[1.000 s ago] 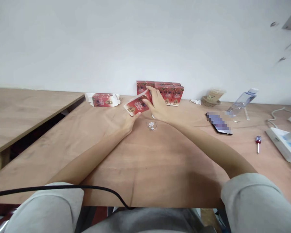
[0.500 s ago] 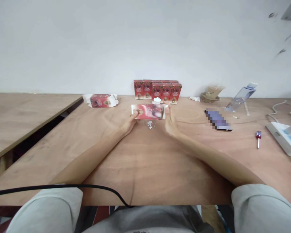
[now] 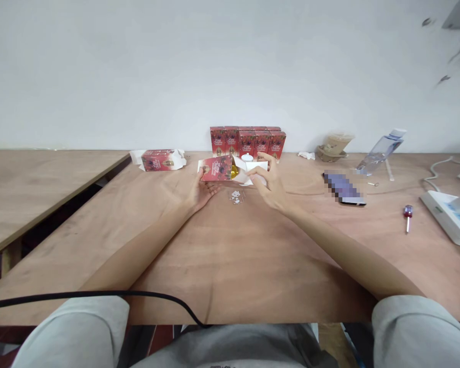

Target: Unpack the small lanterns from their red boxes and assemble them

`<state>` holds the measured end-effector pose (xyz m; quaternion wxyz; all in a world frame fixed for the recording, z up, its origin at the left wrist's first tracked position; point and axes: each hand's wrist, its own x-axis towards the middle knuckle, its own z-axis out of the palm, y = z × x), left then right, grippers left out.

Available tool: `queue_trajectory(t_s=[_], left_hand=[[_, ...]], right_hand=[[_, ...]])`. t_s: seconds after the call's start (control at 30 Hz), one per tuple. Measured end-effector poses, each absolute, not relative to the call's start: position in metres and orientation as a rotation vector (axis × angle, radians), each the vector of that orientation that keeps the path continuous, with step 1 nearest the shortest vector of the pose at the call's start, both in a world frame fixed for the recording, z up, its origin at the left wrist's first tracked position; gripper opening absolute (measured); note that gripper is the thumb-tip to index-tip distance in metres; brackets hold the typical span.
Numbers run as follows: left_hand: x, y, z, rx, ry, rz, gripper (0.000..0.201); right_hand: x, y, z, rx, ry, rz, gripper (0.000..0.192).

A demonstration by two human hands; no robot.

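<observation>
A red printed carton (image 3: 216, 169) lies sideways above the table, its right end unfolded into white flaps. Something golden and shiny (image 3: 234, 170) shows inside that end. My left hand (image 3: 204, 192) is closed on the carton's left end, thumb on the front and fingers beneath. My right hand (image 3: 270, 184) pinches the white flaps (image 3: 242, 176) at the other end. Just below the carton, small white and metal bits (image 3: 236, 197) lie on the wood. A white lidded piece (image 3: 247, 158) stands behind it, partly covered.
Several red boxes (image 3: 218, 138) stand by the wall; another red box with open flaps (image 3: 158, 160) lies left. On the right are a phone (image 3: 343, 188), a tilted bottle (image 3: 381, 152), a cup (image 3: 335, 145), a screwdriver (image 3: 408, 217) and a power strip (image 3: 450, 217). A black cable (image 3: 138, 294) crosses the front.
The carton's right end has opened, exposing white flaps and the golden content. My right hand has moved from the end's edge onto the flaps, and the carton has shifted slightly left.
</observation>
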<state>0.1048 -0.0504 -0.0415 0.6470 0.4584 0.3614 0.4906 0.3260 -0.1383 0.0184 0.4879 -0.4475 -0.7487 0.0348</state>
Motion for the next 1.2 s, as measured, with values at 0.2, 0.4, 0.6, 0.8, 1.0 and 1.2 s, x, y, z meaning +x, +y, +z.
queue_trajectory(t_s=[0.2, 0.4, 0.6, 0.8, 1.0, 1.2], left_hand=[[0.105, -0.048, -0.046, 0.94, 0.749, 1.127, 0.064], [0.108, -0.054, -0.047, 1.041, 0.545, 1.165, 0.045], [0.109, -0.061, -0.044, 1.144, 0.429, 1.138, 0.056], [0.11, -0.058, -0.042, 0.96, 0.564, 1.245, 0.04], [0.113, -0.059, -0.036, 0.821, 0.607, 1.291, 0.04], [0.108, -0.057, -0.032, 0.587, 0.643, 1.337, 0.047]], right_hand=[[0.326, -0.132, 0.014, -1.17, -1.677, 0.2, 0.025], [0.332, -0.12, 0.003, -1.239, -1.524, 0.267, 0.015], [0.33, -0.121, 0.004, -1.253, -1.497, 0.187, 0.02], [0.335, -0.119, 0.024, -1.25, -1.404, 0.254, 0.02], [0.358, -0.11, 0.044, -1.177, -1.241, 0.391, 0.025], [0.401, -0.109, 0.07, -1.058, -1.138, 0.357, 0.021]])
